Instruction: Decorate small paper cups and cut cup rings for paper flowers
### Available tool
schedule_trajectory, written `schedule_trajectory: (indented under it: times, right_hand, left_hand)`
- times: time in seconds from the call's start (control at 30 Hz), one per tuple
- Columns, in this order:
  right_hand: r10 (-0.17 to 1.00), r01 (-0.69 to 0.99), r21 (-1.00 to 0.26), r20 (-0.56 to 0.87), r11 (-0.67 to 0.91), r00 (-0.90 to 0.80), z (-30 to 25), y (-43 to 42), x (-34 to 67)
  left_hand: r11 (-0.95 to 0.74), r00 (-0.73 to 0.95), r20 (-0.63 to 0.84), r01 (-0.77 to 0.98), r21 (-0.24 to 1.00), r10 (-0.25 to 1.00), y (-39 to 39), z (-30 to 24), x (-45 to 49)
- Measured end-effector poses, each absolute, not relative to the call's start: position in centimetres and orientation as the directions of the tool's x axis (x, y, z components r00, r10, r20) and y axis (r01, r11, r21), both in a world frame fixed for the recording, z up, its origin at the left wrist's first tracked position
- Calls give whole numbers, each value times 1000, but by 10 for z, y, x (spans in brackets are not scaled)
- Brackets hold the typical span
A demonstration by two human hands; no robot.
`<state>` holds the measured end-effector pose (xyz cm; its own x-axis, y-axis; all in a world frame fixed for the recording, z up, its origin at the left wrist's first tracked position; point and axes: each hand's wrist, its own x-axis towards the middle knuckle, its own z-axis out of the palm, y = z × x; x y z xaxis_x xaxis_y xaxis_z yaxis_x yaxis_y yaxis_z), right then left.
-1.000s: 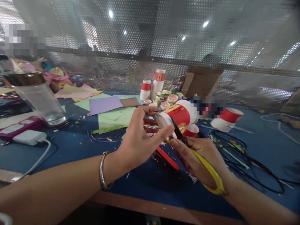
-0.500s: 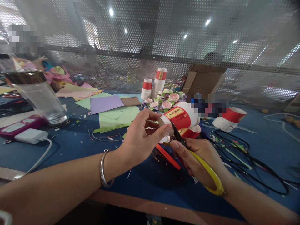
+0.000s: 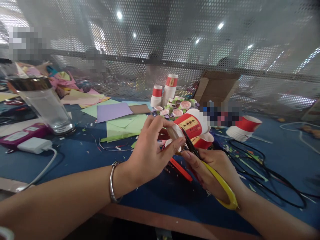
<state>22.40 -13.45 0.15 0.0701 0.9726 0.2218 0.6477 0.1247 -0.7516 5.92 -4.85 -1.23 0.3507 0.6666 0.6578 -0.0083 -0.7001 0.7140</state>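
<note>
A red-and-white paper cup [image 3: 191, 124] lies tilted on its side in front of me, its base end toward my left hand [image 3: 150, 151]. The fingers and thumb of that hand pinch the white base. My right hand [image 3: 215, 170] is closed on a pair of scissors [image 3: 223, 184] with a yellow handle. Their dark blades cross the cup near where the white base meets the red band; whether they cut through there is hard to make out. Another red-and-white cup [image 3: 205, 140] shows just below, partly hidden. A red-orange strip-like tool [image 3: 181, 169] lies under my hands.
Cut cup bottoms [image 3: 185, 105] with green and purple paper are heaped behind, beside stacked cups [image 3: 170, 91]. Coloured paper sheets [image 3: 113, 112], a glass bottle [image 3: 51, 106] and a white adapter [image 3: 35, 145] lie left. At right are a cup stack [image 3: 246, 127] and black cable [image 3: 277, 178].
My left hand has turned slightly and the cup's white base now tilts more toward me. The cup body has shifted a little left and down. The scissors stay nearly in place.
</note>
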Motion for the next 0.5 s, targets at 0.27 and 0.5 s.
schedule_trajectory:
  times: [0.27, 0.5]
  right_hand:
    - [981, 645, -757, 185, 109, 51, 4, -137, 223]
    - [981, 593, -801, 169, 82, 91, -2, -139, 222]
  left_hand:
    - [-872, 388, 784, 144, 469, 486, -46, -7, 55]
    - [-923, 390, 838, 190, 333, 383, -46, -5, 53]
